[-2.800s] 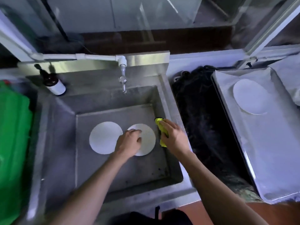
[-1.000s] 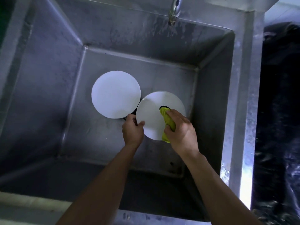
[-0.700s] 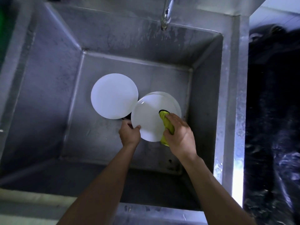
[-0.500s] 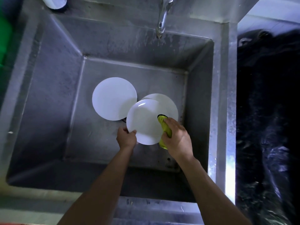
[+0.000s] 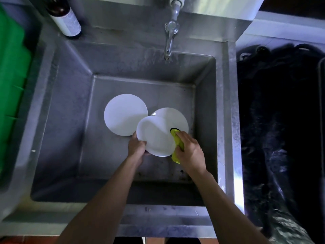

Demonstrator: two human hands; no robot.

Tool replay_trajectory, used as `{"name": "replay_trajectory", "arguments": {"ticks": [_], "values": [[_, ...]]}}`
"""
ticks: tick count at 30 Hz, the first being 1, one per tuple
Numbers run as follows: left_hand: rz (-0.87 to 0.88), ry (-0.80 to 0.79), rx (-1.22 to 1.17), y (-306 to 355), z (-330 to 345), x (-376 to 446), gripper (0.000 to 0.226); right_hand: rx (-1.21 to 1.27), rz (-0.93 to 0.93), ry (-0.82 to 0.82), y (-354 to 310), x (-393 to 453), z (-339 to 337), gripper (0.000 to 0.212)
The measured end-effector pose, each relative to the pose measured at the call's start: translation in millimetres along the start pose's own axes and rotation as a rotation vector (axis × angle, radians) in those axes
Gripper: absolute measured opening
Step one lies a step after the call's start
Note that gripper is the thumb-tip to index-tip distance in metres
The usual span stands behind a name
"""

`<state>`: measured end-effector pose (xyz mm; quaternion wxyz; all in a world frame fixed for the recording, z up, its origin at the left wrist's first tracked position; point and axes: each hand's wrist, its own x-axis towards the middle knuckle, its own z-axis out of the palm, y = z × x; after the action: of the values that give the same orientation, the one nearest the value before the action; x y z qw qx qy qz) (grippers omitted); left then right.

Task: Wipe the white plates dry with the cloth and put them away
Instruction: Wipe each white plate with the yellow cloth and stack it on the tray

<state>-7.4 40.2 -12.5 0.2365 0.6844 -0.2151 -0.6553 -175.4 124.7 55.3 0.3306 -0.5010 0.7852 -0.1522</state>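
White plate (image 5: 154, 136) now lifted off the one beneath (image 5: 174, 117), left hand (image 5: 136, 147) gripping its seven-o'clock rim; right hand (image 5: 189, 148) clutches the yellow cloth (image 5: 177, 143) against its three-o'clock edge. Wiping can begin above the sink (image 5: 140, 67).

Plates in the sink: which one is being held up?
The front plate, gripped at its left rim by the left hand, with the right hand pressing the yellow cloth against it. The other two lie flat on the sink floor.
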Motion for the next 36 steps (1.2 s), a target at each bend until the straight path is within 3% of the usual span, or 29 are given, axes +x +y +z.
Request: {"name": "replay_trajectory", "arguments": {"ticks": [3,11,24,31,36], "values": [[-0.019,-0.033,-0.008,9.5,-8.7,-11.8,0.042,-0.011,0.011,0.012,-6.2,-5.3,-4.3,0.061],[-0.062,-0.264,-0.052,41.1,-27.2,-55.0,0.074,-0.043,-0.103,0.099,-33.9,-24.2,-23.9,0.06],[0.045,-0.579,-0.018,97.8,-36.7,-128.2,0.062,-0.069,-0.38,0.141,-105.2,-53.8,-68.8,0.054],[0.104,-0.63,-0.006,116.2,-53.5,-151.9,0.061,-0.262,-0.521,0.161,-115.1,-69.7,-76.4,0.05],[0.159,-0.666,-0.065,126.4,-61.1,-163.8,0.063,-0.27,-0.561,0.231,-123.2,-72.1,-80.2,0.048]]}}
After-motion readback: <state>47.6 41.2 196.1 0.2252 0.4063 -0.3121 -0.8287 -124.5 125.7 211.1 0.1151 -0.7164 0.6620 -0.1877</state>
